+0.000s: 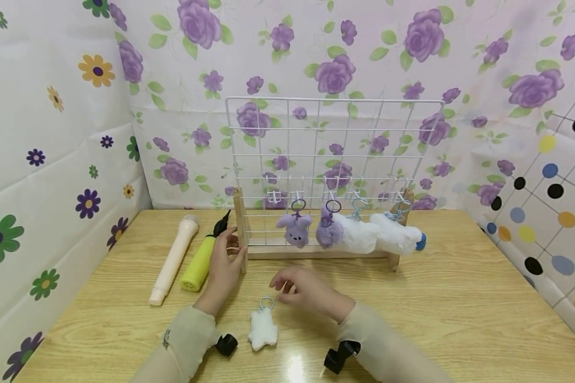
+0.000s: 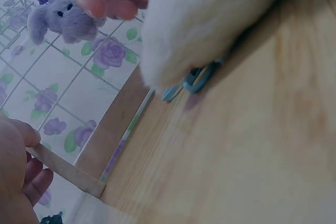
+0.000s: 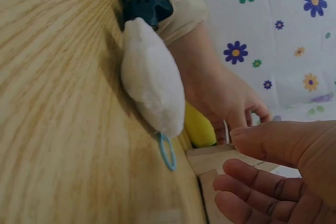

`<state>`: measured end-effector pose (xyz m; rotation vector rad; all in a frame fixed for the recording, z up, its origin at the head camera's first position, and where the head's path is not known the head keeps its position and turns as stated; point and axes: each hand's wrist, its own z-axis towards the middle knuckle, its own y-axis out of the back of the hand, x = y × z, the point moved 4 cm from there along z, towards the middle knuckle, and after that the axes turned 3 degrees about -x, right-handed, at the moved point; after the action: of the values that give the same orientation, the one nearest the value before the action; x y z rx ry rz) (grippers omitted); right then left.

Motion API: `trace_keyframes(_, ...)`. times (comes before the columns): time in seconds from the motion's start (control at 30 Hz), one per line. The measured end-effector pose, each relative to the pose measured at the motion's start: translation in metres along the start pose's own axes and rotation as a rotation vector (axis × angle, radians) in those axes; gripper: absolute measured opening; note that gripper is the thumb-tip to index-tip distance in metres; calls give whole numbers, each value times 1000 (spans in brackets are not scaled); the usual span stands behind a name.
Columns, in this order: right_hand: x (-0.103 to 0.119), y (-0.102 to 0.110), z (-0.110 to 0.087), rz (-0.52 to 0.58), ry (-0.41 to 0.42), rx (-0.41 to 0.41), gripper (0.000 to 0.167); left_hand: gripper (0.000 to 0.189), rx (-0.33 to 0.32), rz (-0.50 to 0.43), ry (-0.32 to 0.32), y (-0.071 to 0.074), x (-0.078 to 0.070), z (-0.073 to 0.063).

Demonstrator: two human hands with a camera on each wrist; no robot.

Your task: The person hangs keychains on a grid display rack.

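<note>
My left hand (image 1: pixel 226 263) grips the left wooden post (image 1: pixel 240 213) of a white wire grid rack (image 1: pixel 335 100), thumb on the near side in the left wrist view. On the table between my arms lies a white plush keychain (image 1: pixel 263 330) with a light blue ring (image 1: pixel 267 303). Just above and right of that ring hovers my right hand (image 1: pixel 309 291), fingers loosely bent around nothing. From the rack's hooks hang a purple bunny plush (image 1: pixel 297 233), another purple plush (image 1: pixel 329 234) and two white plushes, one of them (image 1: pixel 396 234) with a blue end.
Left of the rack, a yellow cylinder with a black pointed tip (image 1: pixel 197 266) lies beside my left hand. Farther left is a long pale pink stick (image 1: pixel 174 260) with a rounded head. Patterned cloth walls (image 1: pixel 191 133) border the table (image 1: pixel 460 308) at back and sides.
</note>
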<state>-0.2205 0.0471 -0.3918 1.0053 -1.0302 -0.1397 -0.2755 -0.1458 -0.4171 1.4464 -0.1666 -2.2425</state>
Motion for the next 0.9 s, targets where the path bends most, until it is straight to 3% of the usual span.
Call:
trace_keyframes(0.4,-6,-21,12,-89,-22,53,22,53,-6,0,-13,1,-2,0)
trace_keyframes(0.67,-6,-27,17,-201,-6,37,19,52,-8,-5,-30,1,-3,1)
trace_keyframes(0.9,-6,-31,18,-226,-13,49,15,51,-4,-6,-18,1,-3,0)
